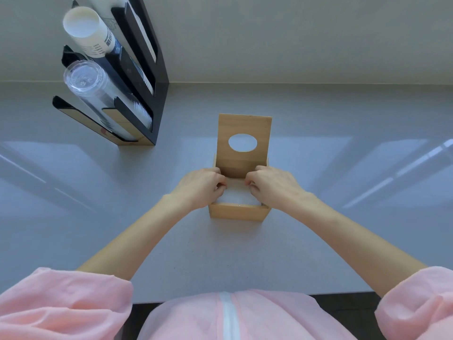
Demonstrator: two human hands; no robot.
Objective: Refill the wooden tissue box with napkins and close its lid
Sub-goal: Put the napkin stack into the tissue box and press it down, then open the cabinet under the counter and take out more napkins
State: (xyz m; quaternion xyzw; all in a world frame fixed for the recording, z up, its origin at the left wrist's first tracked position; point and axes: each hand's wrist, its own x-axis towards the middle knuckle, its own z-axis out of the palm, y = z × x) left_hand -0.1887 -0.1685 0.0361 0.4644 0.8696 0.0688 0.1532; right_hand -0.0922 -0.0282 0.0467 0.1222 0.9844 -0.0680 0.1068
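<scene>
One wooden tissue box [239, 212] sits mid-counter, its lid [244, 141] (oval hole cut through) standing upright at the far edge. White napkins [236, 196] lie inside. The left hand [199, 188] and right hand [272, 186] curl fingers over them, apparently pinching them. Far left of the box stands one black cup dispenser [147, 69] with two cup stacks; bare counter [343, 180] surrounds the box.

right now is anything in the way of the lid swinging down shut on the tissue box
Yes. Both hands are over the open top: the left hand and right hand have fingers curled into the wooden tissue box on the white napkins. The upright lid would come down on them. Nothing else visible blocks it.
</scene>
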